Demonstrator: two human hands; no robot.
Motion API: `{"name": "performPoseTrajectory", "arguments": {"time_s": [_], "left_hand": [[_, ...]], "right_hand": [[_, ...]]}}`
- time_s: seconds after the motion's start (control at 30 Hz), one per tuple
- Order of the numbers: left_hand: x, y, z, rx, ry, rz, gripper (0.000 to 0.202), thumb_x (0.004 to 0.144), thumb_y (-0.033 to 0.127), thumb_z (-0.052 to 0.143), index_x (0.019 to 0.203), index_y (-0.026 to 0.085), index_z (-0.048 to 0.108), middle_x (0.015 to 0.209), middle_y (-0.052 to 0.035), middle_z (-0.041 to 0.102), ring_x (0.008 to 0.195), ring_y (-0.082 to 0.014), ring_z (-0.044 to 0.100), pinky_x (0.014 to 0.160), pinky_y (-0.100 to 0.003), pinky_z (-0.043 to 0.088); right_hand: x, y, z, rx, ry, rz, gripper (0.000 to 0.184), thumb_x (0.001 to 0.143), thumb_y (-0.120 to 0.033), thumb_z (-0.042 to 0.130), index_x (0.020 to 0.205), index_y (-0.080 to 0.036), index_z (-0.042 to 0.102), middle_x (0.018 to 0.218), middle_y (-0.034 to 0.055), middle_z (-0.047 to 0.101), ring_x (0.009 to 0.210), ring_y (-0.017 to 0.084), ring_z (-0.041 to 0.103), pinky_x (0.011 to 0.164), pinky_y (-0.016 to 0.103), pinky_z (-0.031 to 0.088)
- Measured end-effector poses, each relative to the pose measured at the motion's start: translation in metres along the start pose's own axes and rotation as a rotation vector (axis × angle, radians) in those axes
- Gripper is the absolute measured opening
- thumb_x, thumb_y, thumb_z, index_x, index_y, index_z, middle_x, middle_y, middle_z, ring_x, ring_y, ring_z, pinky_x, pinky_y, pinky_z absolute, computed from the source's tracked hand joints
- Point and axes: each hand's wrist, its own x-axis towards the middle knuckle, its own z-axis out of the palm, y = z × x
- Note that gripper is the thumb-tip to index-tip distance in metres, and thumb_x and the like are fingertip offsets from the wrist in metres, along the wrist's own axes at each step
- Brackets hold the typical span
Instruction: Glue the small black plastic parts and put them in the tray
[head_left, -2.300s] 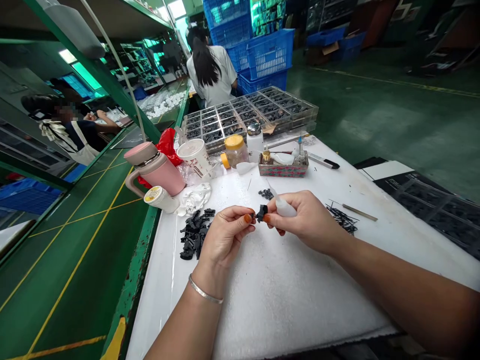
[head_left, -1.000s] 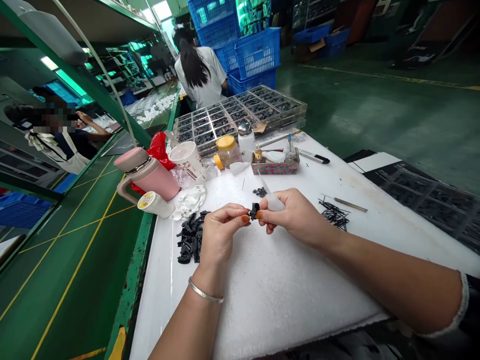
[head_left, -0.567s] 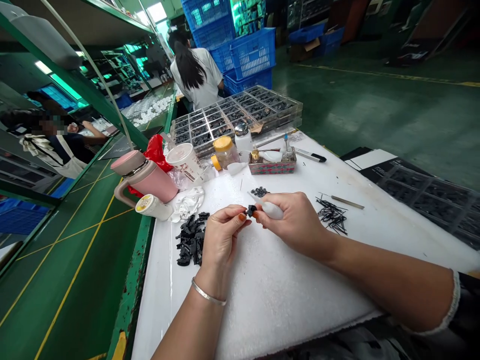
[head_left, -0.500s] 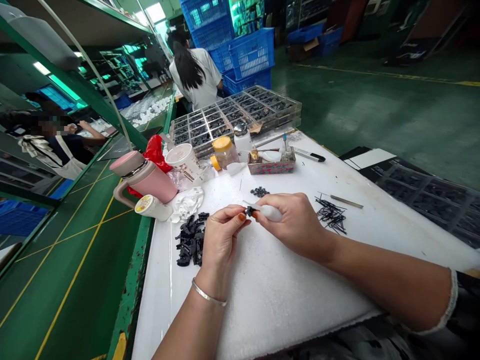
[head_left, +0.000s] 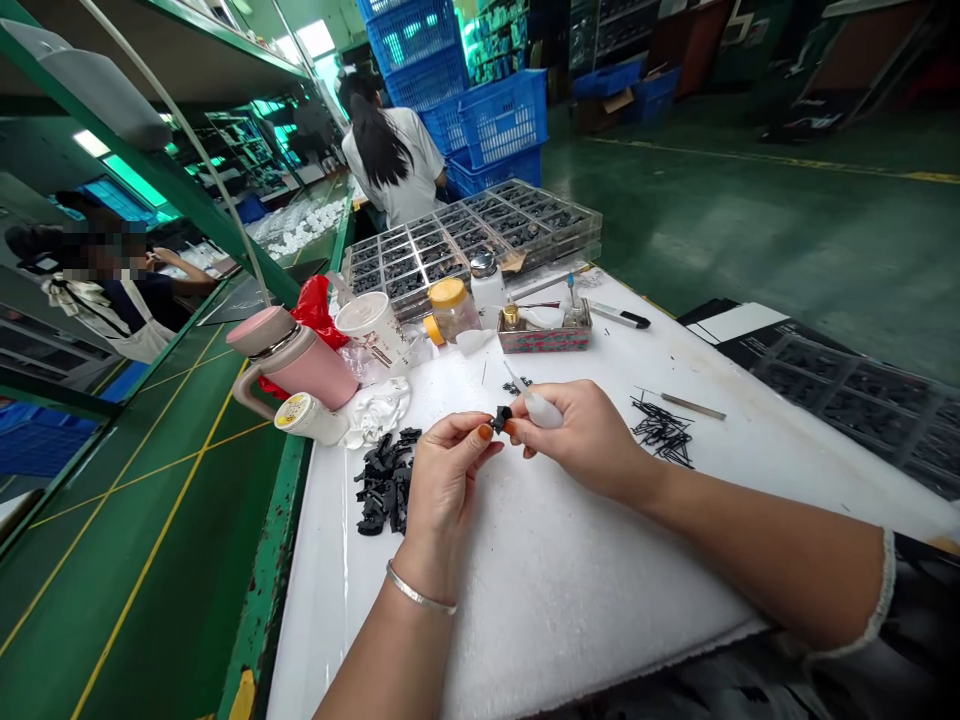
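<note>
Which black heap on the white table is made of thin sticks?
The rightmost heap, beside the metal strip and right of the right hand. The left heap, by the left hand, holds chunky parts; the middle heap, tiny pieces.

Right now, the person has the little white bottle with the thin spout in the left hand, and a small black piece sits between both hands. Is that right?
Not quite: the head view shows the little white bottle in the right hand, not the left hand. The small black piece is indeed between both hands.
</note>
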Motion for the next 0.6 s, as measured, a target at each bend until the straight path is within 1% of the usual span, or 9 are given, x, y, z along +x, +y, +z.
{"name": "performPoseTrajectory", "arguments": {"time_s": [0.13, 0.23, 0.3, 0.43, 0.6], "left_hand": [[-0.0011, 0.002, 0.001, 0.045, -0.009, 0.029, 0.028, 0.064, 0.028, 0.08, 0.088, 0.02, 0.071, 0.085, -0.001, 0.066, 0.075, -0.0104, 0.062, 0.065, -0.02, 0.054], [-0.0019, 0.0015, 0.0016, 0.128, -0.054, 0.059, 0.033, 0.062, 0.026, 0.081, 0.093, 0.019, 0.07, 0.087, -0.003, 0.068, 0.076, -0.0123, 0.063, 0.066, -0.021, 0.054], [-0.0017, 0.0006, 0.0007, 0.184, -0.069, 0.096, 0.031, 0.063, 0.024, 0.08, 0.092, 0.019, 0.071, 0.085, -0.0036, 0.07, 0.074, -0.0127, 0.064, 0.067, -0.022, 0.053], [-0.0008, 0.0, -0.0025, 0.261, -0.042, 0.136, 0.024, 0.066, 0.025, 0.079, 0.087, 0.018, 0.072, 0.077, -0.0032, 0.07, 0.068, -0.0114, 0.062, 0.065, -0.021, 0.051], [-0.0014, 0.0034, -0.0034, 0.298, -0.04, 0.151, 0.024, 0.066, 0.028, 0.078, 0.086, 0.015, 0.072, 0.079, -0.006, 0.071, 0.069, -0.0128, 0.062, 0.065, -0.022, 0.051]], "right_hand": [[0.0043, -0.0014, -0.0005, 0.134, 0.002, 0.067, 0.01, 0.075, -0.022, 0.061, 0.068, -0.014, 0.063, 0.057, 0.0, 0.062, 0.051, 0.011, 0.058, 0.05, 0.021, 0.043], [0.0062, -0.0033, -0.0015, 0.22, -0.008, 0.122, 0.013, 0.071, -0.024, 0.067, 0.066, -0.012, 0.063, 0.057, 0.0003, 0.062, 0.049, 0.01, 0.056, 0.049, 0.021, 0.045], [0.007, -0.0033, -0.0018, 0.252, -0.038, 0.145, 0.018, 0.069, -0.028, 0.07, 0.066, -0.012, 0.063, 0.056, 0.0006, 0.061, 0.049, 0.01, 0.055, 0.048, 0.021, 0.045], [0.0082, -0.0011, -0.0016, 0.27, -0.079, 0.157, 0.024, 0.067, -0.033, 0.073, 0.067, -0.011, 0.064, 0.058, 0.0024, 0.062, 0.051, 0.01, 0.055, 0.048, 0.022, 0.046], [0.0106, 0.0007, -0.0032, 0.258, -0.117, 0.162, 0.03, 0.066, -0.039, 0.074, 0.07, -0.011, 0.066, 0.06, 0.0028, 0.061, 0.052, 0.01, 0.054, 0.048, 0.022, 0.047]]}}
